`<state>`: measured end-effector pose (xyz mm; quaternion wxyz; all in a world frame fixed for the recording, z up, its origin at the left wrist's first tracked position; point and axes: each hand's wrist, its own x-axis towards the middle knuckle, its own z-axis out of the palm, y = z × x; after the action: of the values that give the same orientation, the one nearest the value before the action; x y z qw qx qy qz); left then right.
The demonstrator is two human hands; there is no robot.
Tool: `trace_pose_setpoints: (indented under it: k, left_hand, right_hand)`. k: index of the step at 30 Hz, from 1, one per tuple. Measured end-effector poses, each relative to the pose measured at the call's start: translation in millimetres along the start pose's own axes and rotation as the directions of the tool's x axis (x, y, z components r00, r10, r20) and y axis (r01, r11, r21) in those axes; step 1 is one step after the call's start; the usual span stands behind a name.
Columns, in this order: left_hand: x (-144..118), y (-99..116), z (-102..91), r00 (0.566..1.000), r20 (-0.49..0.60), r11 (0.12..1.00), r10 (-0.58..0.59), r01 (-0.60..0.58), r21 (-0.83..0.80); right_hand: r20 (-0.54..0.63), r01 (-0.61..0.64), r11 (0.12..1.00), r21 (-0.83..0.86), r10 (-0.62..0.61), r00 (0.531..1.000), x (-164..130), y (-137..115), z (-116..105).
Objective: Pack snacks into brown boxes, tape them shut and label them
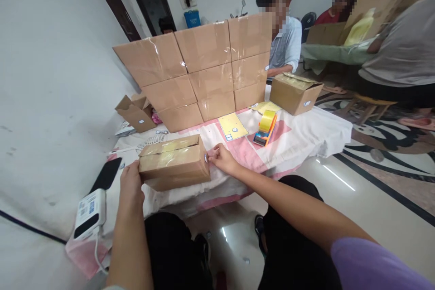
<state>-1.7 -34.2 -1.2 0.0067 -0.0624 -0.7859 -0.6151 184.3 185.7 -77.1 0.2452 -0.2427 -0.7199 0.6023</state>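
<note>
A taped cardboard box rests near the front edge of the cloth-covered table, its top flaps sealed with clear yellowish tape. My left hand grips its left end, the thumb near the top edge. At the box's right end, my right hand has its fingers curled and pressed together against the cardboard, beside a small white-and-blue sticker. Part of that sticker is hard to make out. Beyond the right hand lie a yellow sticker sheet and an orange tape dispenser with a yellowish roll.
Stacked cardboard boxes form a wall at the back of the table. Another taped box stands at right, an open box at left. A white device with a cable and a dark phone lie at left. A person sits opposite.
</note>
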Motion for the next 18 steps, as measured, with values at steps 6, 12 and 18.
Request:
trace_pose_setpoints:
  k: [6,12,18]
  left_hand:
    - [-3.1,-0.2,4.9,0.992,-0.039,0.982,-0.121,0.114,-0.148]
    - [-5.3,-2.0,2.6,0.993,-0.005,0.966,-0.119,0.114,-0.231]
    - [-4.8,0.2,-1.9,0.988,0.036,0.946,-0.150,0.154,-0.286]
  right_hand:
    - [0.147,0.213,0.976,-0.045,-0.205,0.968,5.6,-1.5,-7.4]
    - [0.480,0.301,0.952,0.064,-0.294,0.827,-8.2,-23.9,-24.3]
    - [0.431,0.448,0.884,-0.132,-0.356,0.829,-19.1,-45.8,-14.7]
